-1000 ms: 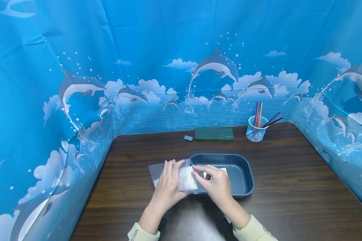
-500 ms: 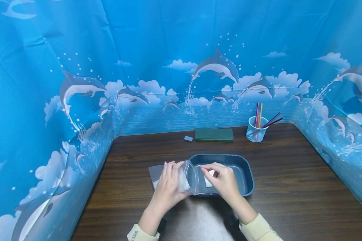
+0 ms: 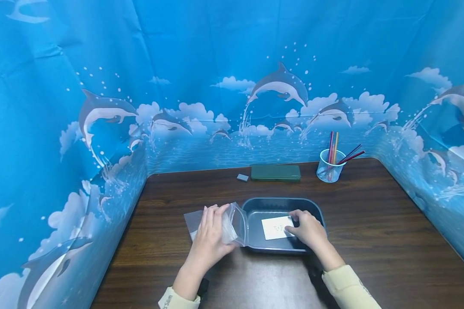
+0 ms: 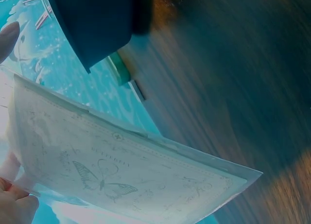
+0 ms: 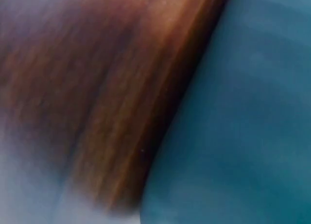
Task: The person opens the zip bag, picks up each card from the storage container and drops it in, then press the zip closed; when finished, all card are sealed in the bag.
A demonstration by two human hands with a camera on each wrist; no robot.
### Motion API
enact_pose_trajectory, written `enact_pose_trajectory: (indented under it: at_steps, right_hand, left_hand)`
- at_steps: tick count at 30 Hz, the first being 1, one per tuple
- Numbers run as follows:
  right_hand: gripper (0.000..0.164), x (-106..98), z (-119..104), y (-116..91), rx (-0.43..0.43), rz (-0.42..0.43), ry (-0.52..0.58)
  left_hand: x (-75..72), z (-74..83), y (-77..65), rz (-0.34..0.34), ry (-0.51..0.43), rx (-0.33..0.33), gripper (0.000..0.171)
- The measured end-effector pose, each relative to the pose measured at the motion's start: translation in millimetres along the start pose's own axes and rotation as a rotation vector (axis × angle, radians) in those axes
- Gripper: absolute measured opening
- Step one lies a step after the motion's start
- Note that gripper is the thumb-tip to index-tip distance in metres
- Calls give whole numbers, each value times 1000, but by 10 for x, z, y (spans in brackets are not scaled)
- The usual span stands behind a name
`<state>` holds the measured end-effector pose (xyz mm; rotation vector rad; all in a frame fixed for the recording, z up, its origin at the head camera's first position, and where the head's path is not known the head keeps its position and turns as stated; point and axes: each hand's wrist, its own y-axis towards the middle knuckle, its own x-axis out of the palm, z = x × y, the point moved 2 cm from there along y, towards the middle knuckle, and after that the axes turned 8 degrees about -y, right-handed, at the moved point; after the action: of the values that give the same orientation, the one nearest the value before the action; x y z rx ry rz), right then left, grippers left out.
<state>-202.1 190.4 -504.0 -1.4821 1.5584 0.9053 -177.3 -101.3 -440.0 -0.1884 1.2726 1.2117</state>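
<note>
My left hand [image 3: 208,244] grips a clear plastic bag [image 3: 239,225] near its mouth, which gapes to the right. In the left wrist view, printed paper with a butterfly [image 4: 104,178] shows inside the bag, with fingertips [image 4: 17,209] at the lower left. A white card [image 3: 274,228] with a small faint drawing lies in the dark blue-grey tray [image 3: 255,246]. At the card's right end is my right hand [image 3: 311,231], thumb over its edge and fingertips just beyond. I cannot tell whether they pinch it. The right wrist view is blurred and shows no hand.
At the back of the table [image 3: 178,193] lie a grey eraser-like block [image 3: 242,177] and a green case [image 3: 276,173]. A light blue cup [image 3: 330,167] with several thin sticks stands at the back right. A dolphin-print curtain [image 3: 201,86] encloses the table.
My right hand has left the bag's mouth and moved right to the card's right end. The bag's mouth has widened, and my left hand has shifted slightly left with it.
</note>
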Motion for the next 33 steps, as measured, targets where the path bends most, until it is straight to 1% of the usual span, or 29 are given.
enact_pose_trajectory:
  at_steps: [3,7,11,17,22,24,28,33]
  right_hand:
    - [59,51,17,12,13,-47,-11]
    - [69,96,18,44,16,-71,-19]
    - [70,121,37,79,28,-87,-24]
    - [74,121,53,106,30,-105,2]
    - [68,115,63,108,21,-116,44]
    - [70,113,68,108,29,-120,46]
    - [80,121,82,112,50,-123,34]
    - [77,138,86,115,45,-131,45]
  left_hand:
    - [4,-12,-3,8,1,2,117]
    - [14,-27,0,29,13,22,118]
    - [22,-30,1,40,26,37,118]
    - [24,-25,-7,28,10,15,118]
    - [23,-17,-9,17,3,4,117]
    - [21,-13,-7,14,2,1,117]
    - [17,-7,-7,10,9,-10,117]
    - [17,1,-10,1,7,-25,117]
